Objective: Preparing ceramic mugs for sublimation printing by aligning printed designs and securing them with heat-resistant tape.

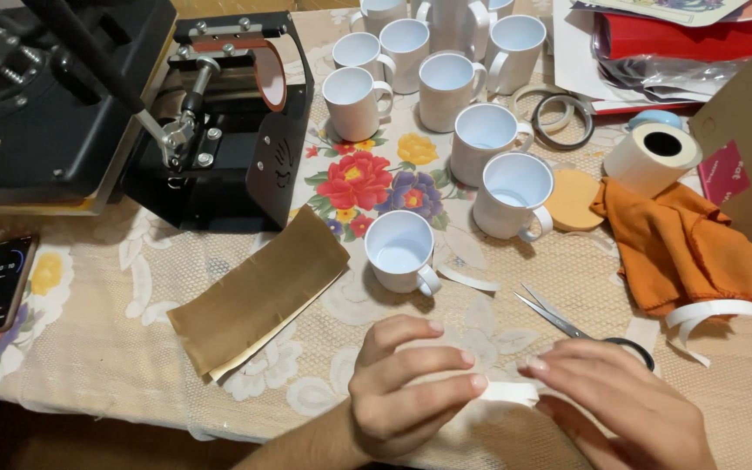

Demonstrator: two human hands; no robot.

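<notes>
Table w/ floral cloth (pixel 115 348): white mugs (pixel 446 83) clustered at the back, black mug press (pixel 228 130) on the left, phone (pixel 0 285) near the edge, brown sheet (pixel 258 292) mid, scissors (pixel 580 331), orange cloth (pixel 681 248), paper roll (pixel 653 157) on the right.

My left hand (pixel 406 383) and right hand (pixel 624 405) are both bare: no gloves, rings or watch on what shows. My left forearm is uncovered too, no sleeve reaching it, and my fingernails are trimmed short and unpainted.
</notes>
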